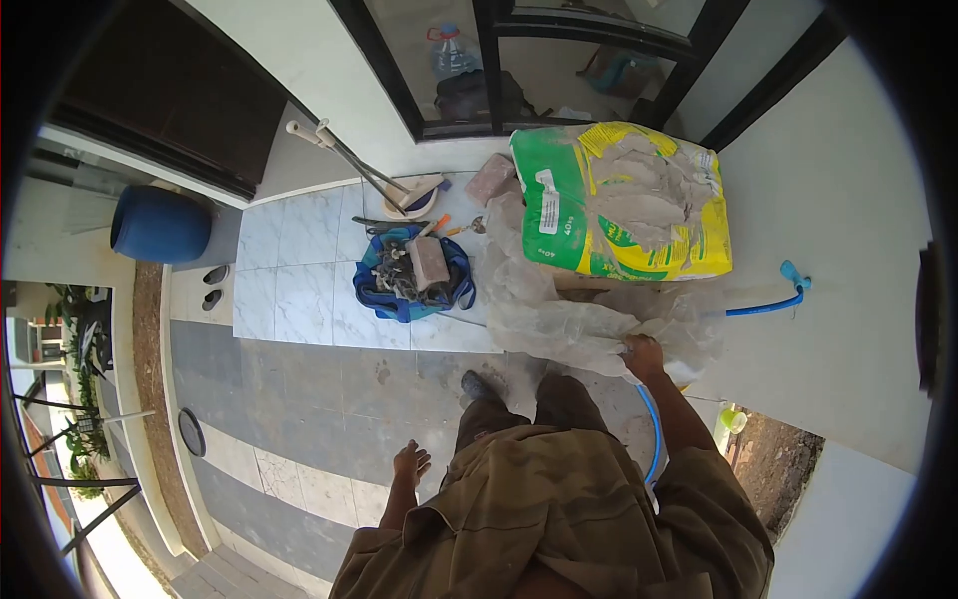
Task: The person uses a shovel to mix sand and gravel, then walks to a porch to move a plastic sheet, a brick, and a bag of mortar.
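Observation:
My right hand (642,356) is closed on the edge of a crumpled clear plastic sheet (559,324). Part of that sheet lies below a green and yellow 40 kg bag (559,215), whose top is covered in grey powder. My left hand (411,461) hangs free over the grey floor with its fingers apart, holding nothing. In front of me on the pale tiles, a blue tool bag (371,290) contains items I cannot make out clearly, with a block (429,262) on top. Another block (490,178) rests beside the powder-covered bag.
A dustpan (424,203) with long handles leans by the wall. A blue hose (651,429) runs past my right side, and a blue pipe (763,309) shows at the right wall. At left are a blue barrel (160,225) and sandals (213,288). Glazed doors (489,70) stand ahead.

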Demonstrator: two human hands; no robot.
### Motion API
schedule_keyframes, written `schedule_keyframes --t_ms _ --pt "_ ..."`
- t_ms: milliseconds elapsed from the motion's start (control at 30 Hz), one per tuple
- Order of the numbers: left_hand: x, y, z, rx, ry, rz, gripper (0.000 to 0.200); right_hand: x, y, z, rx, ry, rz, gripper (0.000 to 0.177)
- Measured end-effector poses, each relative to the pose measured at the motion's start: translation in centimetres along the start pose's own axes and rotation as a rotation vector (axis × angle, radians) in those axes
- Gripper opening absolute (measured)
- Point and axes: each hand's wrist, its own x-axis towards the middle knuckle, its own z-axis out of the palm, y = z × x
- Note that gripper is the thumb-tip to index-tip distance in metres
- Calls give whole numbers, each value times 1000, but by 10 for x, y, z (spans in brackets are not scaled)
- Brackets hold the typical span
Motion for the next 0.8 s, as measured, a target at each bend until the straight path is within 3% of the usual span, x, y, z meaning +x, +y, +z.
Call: schedule_keyframes --t_ms 167,300,533,633,800 --pt "-30 12 65 150 -219 96 46 24 17 0 13 -21 -24 26" --pt "-52 41 76 190 -215 191 42 17 2 -19 21 -81 -28 26" --pt "-21 66 43 243 -251 145 44 -34 -20 6 -19 -85 12 21" --pt "-5 81 25 353 -239 147 35 -60 -29 5 -70 -109 62 21" --pt "30 120 -37 253 -252 203 46 -83 -32 11 -236 -219 238 25"
